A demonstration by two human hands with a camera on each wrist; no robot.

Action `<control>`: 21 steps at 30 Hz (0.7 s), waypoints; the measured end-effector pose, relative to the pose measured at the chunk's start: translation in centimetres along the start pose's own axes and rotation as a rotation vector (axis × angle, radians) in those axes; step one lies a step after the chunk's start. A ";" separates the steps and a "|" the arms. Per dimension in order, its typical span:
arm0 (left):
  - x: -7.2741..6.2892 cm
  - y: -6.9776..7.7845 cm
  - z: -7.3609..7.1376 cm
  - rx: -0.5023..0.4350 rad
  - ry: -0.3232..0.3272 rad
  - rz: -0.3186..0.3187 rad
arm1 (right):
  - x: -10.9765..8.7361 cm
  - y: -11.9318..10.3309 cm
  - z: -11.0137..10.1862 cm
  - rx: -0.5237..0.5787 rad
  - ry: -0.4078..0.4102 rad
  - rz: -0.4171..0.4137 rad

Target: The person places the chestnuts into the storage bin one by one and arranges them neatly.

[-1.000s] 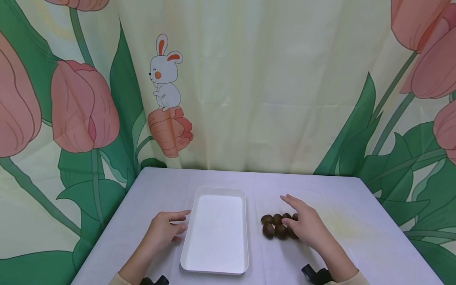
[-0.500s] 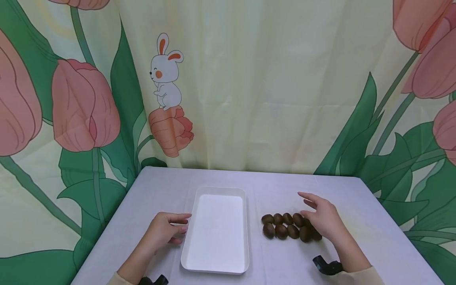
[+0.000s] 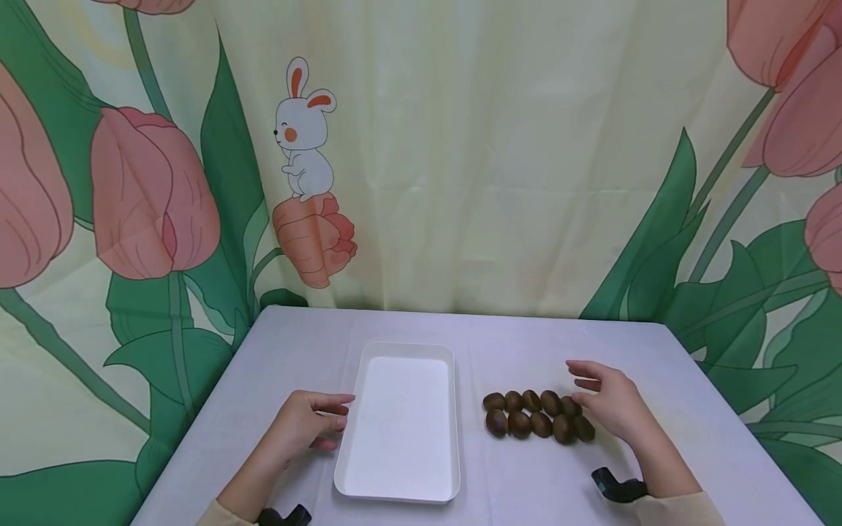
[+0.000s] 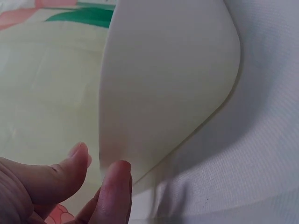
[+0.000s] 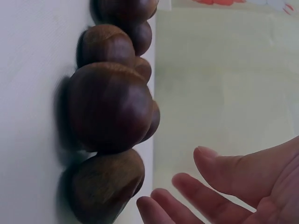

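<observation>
A left hand [image 4: 58, 184], thumb and finger apart, hovers at the wall of a white tray [image 4: 168, 84], contact unclear. White cloth [image 4: 271, 140] lies beneath the tray; a printed cream curtain [image 4: 51, 88] hangs on the far side.

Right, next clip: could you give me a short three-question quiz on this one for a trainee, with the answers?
1. Fill in the blank: The brown nuts lie to the person's ____ of the white tray.
2. Multiple choice: Of the left hand and the right hand, which is nearer the white tray? A) left B) right
3. True or false: The right hand is gripping one of the brown nuts.

Key:
1. right
2. A
3. False; the right hand is beside them, holding nothing.
</observation>
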State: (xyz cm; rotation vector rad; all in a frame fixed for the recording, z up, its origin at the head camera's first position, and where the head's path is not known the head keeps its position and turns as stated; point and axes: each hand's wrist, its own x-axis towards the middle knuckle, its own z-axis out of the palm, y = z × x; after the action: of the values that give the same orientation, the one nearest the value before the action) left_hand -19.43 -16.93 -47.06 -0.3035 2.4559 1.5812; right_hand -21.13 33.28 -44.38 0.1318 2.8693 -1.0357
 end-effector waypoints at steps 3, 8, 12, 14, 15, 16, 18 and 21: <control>0.0 -0.1 0.1 -0.013 -0.012 -0.006 | 0.1 0.5 -0.1 0.006 -0.012 0.002; 0.2 -0.3 0.2 -0.027 -0.028 -0.011 | 0.3 1.6 0.1 0.001 -0.038 0.001; 0.3 -0.4 0.3 -0.025 -0.031 -0.016 | 0.6 2.2 0.2 0.002 -0.053 0.000; 0.4 -0.4 0.4 -0.027 -0.031 -0.015 | 0.7 2.5 0.3 0.008 -0.057 0.001; 0.4 -0.4 0.4 -0.028 -0.030 -0.014 | 0.8 2.7 0.3 0.014 -0.058 0.005; 0.4 -0.4 0.4 -0.029 -0.029 -0.013 | 0.9 2.8 0.4 0.021 -0.059 0.009; 0.4 -0.5 0.4 -0.036 -0.031 -0.007 | 1.0 3.0 0.5 0.030 -0.061 0.014; 0.5 -0.6 0.5 -0.036 -0.025 0.000 | 1.1 3.2 0.6 0.037 -0.065 0.022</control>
State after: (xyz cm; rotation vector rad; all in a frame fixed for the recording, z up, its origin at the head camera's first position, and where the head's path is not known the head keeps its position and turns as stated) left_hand -19.71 -16.70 -47.95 -0.2878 2.4116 1.6207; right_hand -21.86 35.48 -46.99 0.1290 2.7861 -1.0685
